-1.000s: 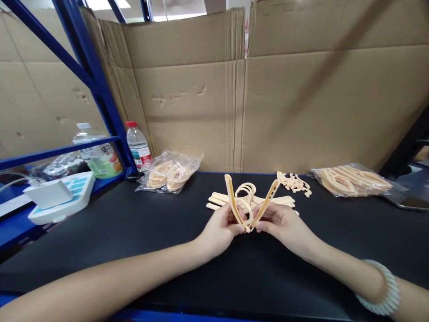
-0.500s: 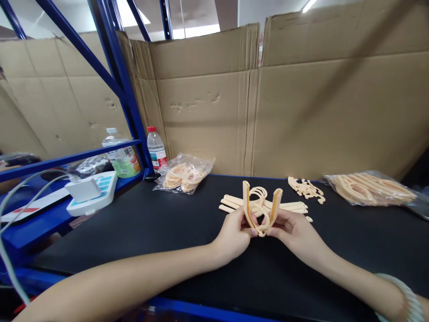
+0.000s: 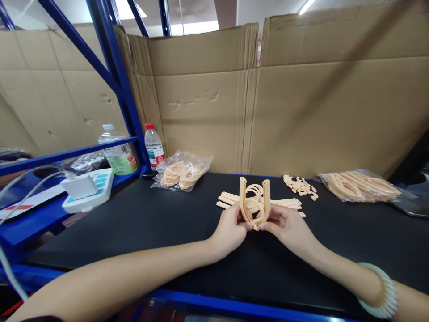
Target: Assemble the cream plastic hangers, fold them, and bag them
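A cream hanger [image 3: 242, 199] of smooth, plastic-looking material stands raised above the middle of the desk [image 3: 161, 219], its two arms upright in a narrow U with rounded tips. The inner faces look channelled, and a curved hook shows between them, low near the joint. The left hand [image 3: 231, 230] pinches one side near the joint and the right hand [image 3: 290, 223] pinches the other; the hands are close together, each closed on the piece. A pale, ribbed bracelet [image 3: 380, 290] circles the right wrist.

Just behind, flat cream bars [image 3: 284, 203] with rounded ends lie fanned and stacked, with ringlike hooks rising among them. Farther back to the right is a loose heap of small curved pieces [image 3: 298, 184]. A crinkled, glossy clear bag [image 3: 182, 170] of similar parts sits at the back left, and a flatter filled bag [image 3: 362, 184] lies at the right.

The desk is matte black. Behind it stands creased brown cardboard [image 3: 201, 98], beside a glossy blue metal frame [image 3: 115, 62]. A clear, red-capped bottle [image 3: 154, 145] stands near the frame's foot.
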Action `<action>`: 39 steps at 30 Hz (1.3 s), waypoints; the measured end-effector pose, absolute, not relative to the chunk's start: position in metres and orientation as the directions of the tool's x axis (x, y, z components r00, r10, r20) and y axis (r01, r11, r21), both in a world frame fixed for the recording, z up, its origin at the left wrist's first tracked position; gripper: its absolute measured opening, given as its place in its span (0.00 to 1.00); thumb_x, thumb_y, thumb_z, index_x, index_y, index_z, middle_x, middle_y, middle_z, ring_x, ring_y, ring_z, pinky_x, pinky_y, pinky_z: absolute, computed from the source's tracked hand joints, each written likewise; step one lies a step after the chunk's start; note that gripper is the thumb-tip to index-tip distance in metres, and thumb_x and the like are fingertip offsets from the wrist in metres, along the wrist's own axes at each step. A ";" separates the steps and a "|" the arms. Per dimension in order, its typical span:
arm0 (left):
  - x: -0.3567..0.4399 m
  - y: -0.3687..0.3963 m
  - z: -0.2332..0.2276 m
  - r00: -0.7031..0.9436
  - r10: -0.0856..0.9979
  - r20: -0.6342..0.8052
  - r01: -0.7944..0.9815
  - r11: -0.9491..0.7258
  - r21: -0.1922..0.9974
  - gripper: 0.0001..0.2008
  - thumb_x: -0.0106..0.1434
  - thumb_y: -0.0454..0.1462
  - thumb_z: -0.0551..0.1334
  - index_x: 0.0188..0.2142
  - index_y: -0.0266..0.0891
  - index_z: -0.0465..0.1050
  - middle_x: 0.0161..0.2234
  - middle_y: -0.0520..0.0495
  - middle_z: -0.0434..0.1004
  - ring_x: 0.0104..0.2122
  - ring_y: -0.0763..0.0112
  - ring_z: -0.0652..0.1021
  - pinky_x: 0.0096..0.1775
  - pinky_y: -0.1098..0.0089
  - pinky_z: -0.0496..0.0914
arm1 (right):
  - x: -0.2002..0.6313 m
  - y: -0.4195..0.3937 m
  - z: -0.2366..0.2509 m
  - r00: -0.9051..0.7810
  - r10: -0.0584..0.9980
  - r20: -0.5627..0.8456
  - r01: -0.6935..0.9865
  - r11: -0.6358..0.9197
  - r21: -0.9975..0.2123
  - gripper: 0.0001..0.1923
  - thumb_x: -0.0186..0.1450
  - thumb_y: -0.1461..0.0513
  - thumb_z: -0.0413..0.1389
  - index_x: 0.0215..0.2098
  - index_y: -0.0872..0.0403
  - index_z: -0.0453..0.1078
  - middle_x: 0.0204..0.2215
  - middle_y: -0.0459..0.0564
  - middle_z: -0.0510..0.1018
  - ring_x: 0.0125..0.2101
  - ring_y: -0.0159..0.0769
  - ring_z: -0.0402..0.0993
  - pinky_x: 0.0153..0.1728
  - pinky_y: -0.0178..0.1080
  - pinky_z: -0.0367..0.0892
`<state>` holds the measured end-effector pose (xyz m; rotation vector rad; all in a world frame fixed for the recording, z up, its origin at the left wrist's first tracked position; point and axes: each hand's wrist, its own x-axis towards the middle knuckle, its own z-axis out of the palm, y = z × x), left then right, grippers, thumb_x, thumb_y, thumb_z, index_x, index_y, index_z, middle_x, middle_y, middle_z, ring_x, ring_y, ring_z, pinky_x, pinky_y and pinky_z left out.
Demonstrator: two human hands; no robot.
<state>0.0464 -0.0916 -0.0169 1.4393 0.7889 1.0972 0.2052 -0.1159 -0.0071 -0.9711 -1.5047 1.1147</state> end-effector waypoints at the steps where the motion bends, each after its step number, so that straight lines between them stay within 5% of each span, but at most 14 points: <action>1: 0.047 -0.092 -0.015 0.343 0.919 0.193 -0.119 -0.162 0.980 0.14 0.40 0.21 0.56 0.24 0.38 0.64 0.28 0.52 0.73 0.33 0.67 0.76 0.37 0.67 0.69 | 0.206 -0.115 -0.007 -0.188 0.950 0.250 0.037 0.261 -0.965 0.09 0.49 0.64 0.62 0.30 0.53 0.74 0.32 0.49 0.82 0.36 0.43 0.78 0.42 0.45 0.74; 12: 0.048 -0.095 -0.006 0.300 0.947 0.117 -0.130 -0.081 0.988 0.13 0.40 0.23 0.61 0.26 0.35 0.70 0.24 0.52 0.76 0.24 0.72 0.73 0.27 0.72 0.68 | 0.205 -0.120 -0.001 -0.150 0.946 0.287 0.073 0.300 -0.951 0.08 0.51 0.60 0.63 0.28 0.54 0.72 0.28 0.49 0.80 0.32 0.40 0.78 0.38 0.42 0.75; 22: 0.047 -0.098 0.001 0.323 0.943 0.083 -0.169 -0.029 0.985 0.14 0.43 0.28 0.68 0.32 0.33 0.74 0.28 0.48 0.79 0.27 0.70 0.76 0.30 0.70 0.71 | 0.209 -0.115 0.003 -0.085 0.965 0.247 0.052 0.252 -0.966 0.11 0.49 0.61 0.65 0.27 0.54 0.69 0.27 0.47 0.79 0.31 0.37 0.77 0.37 0.41 0.73; 28: 0.040 -0.096 0.010 0.281 0.959 0.038 -0.187 0.016 0.982 0.12 0.47 0.33 0.70 0.31 0.33 0.72 0.27 0.49 0.75 0.24 0.73 0.76 0.30 0.72 0.72 | 0.244 -0.103 0.014 -0.312 0.945 0.096 0.010 0.104 -0.995 0.13 0.49 0.60 0.68 0.30 0.57 0.73 0.22 0.43 0.76 0.24 0.30 0.74 0.29 0.37 0.73; 34: 0.028 -0.086 0.019 0.163 0.987 -0.018 -0.239 0.057 0.969 0.11 0.52 0.40 0.67 0.29 0.33 0.72 0.20 0.50 0.73 0.23 0.74 0.75 0.26 0.75 0.70 | 0.281 -0.088 0.024 -0.331 0.930 0.162 0.211 0.240 -0.947 0.13 0.52 0.58 0.67 0.31 0.56 0.73 0.24 0.45 0.77 0.25 0.30 0.74 0.29 0.34 0.71; 39: 0.023 -0.081 0.020 0.124 0.992 0.014 -0.145 0.004 0.989 0.13 0.56 0.43 0.64 0.28 0.32 0.74 0.24 0.47 0.77 0.26 0.73 0.77 0.27 0.78 0.69 | 0.280 -0.092 0.026 -0.420 0.892 0.165 0.407 0.348 -0.845 0.13 0.52 0.56 0.66 0.27 0.56 0.70 0.25 0.44 0.75 0.24 0.29 0.71 0.25 0.33 0.66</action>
